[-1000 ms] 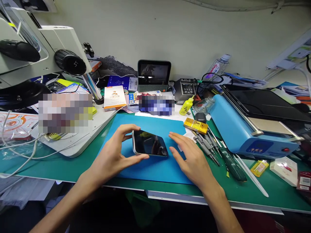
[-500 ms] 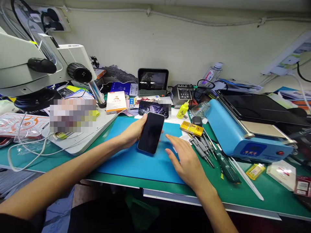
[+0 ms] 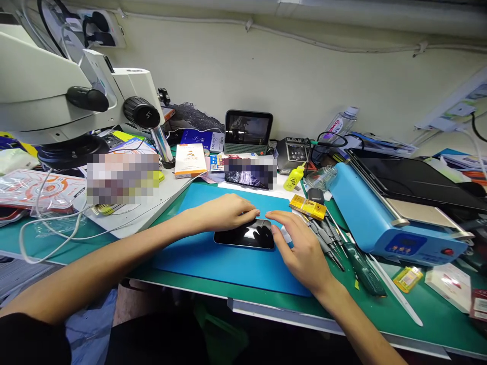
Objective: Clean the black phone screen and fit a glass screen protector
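Observation:
A black phone [image 3: 243, 234] lies flat, screen up, on the blue mat [image 3: 213, 263] in the middle of the bench. My left hand [image 3: 224, 212] reaches over its far long edge, fingers curled down onto that edge. My right hand [image 3: 300, 251] rests on the mat at the phone's right end, its fingers stretched out together and touching the phone's corner. The screen is dark and mirrors the fingers.
A white microscope [image 3: 57, 96] looms at the left over its base plate. Screwdrivers [image 3: 327, 238] and a yellow box [image 3: 307, 207] lie just right of the mat, beside a blue machine [image 3: 376, 213]. Behind the mat are a small display [image 3: 248, 129], another phone [image 3: 249, 175] and a yellow bottle [image 3: 293, 177].
The phone was lifted and swung upright by my left hand, then laid flat across the mat. My right hand moved in to its right end. The view tilted up slightly.

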